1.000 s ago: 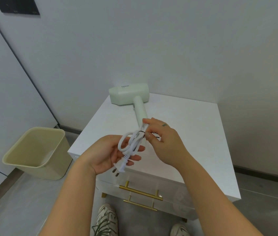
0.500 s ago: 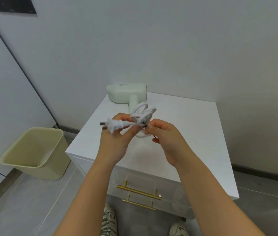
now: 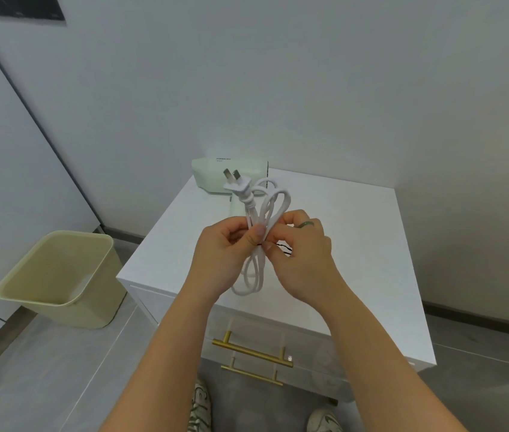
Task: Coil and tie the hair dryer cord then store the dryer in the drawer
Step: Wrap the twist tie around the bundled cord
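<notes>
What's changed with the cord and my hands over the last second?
The coiled cord was turned over: its plug, which pointed down toward you a second ago, now points up and away. Both hands rose with it. The left hand moved from cradling the loops to pinching the bundle's middle. The right hand kept its grip on the black tie. The dryer and the closed drawer stayed as they were.
</notes>
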